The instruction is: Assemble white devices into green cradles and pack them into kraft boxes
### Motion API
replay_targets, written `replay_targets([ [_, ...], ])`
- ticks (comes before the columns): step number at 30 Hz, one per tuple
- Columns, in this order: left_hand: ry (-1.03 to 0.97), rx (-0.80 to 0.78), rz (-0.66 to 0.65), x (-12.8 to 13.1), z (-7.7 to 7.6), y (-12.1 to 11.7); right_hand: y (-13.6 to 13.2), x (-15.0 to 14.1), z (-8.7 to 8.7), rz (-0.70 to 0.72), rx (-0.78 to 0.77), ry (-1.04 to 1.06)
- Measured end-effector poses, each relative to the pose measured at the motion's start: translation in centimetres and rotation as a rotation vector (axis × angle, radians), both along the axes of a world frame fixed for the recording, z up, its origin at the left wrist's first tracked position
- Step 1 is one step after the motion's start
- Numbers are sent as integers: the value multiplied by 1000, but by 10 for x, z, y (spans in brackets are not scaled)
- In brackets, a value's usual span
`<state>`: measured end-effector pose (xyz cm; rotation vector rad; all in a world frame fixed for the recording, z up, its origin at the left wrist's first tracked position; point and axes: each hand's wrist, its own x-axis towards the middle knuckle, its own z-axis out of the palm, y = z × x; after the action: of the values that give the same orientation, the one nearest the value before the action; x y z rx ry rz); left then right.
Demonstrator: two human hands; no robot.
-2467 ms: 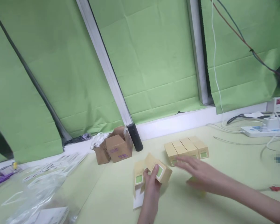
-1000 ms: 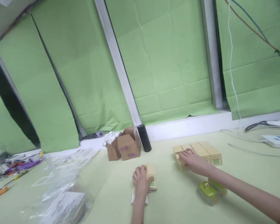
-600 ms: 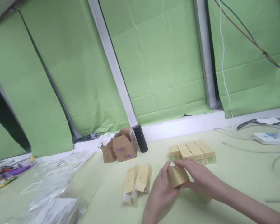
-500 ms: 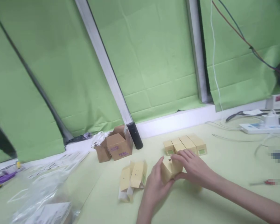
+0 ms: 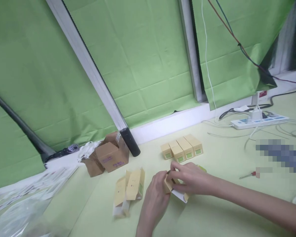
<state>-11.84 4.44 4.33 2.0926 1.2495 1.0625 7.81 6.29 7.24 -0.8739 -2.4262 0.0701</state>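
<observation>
"Where is the small tan cardboard box with the white-lined flap [image 5: 167, 186] held?"

"Between both hands, over the pale green tabletop [image 5: 101, 210]. It is grasped by the left hand [image 5: 156, 194]; the right hand's [image 5: 189, 178] fingers are bent against its flap end, but whether anything is pinched cannot be told."

"And around it?"

"Two open tan boxes [image 5: 134, 184] are set to the left; four closed, green-labelled boxes [image 5: 185, 148] are lined up behind."

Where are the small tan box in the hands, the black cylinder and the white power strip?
Small tan box [image 5: 167, 187]: head view, on its exposed tan panel.
Black cylinder [image 5: 130, 142]: head view, on the middle of its side.
White power strip [image 5: 268, 120]: head view, on its long body.
</observation>
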Motion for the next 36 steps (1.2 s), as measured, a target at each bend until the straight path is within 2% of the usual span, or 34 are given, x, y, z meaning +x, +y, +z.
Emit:
replay_targets([
  [4,74,51,-8,-1,-1,2,-3,2,6,9,10,32],
  [7,-14,30,18,-1,0,0,-4,1,8,40,51,25],
  [11,-68,-1,-5,6,4,-7,-3,-6,-1,13,146,9],
  [15,-22,-20,-42,8,7,-7,-1,-13,-13,1,137,35],
  [17,-82,-66,26,1,7,-3,3,-10,-13,-10,110,67],
  [21,-199,-119,284,-25,10,6,16,3,-10,-97,38,139],
  [24,-323,-170,426,-35,14,8,23,7,-15,-134,1,122],
  [26,-459,-231,447,-30,17,7,23,5,-23,-123,-6,77],
  [29,-676,-368,395,-12,19,4,18,-2,-33,-86,18,27],
  [31,-795,-474,315,-2,20,2,14,-7,-35,-41,101,22],
  [34,-926,-591,208,3,21,0,16,-15,-30,86,383,24],
  [36,-986,-623,185,0,23,0,22,-21,-20,170,536,10],
])
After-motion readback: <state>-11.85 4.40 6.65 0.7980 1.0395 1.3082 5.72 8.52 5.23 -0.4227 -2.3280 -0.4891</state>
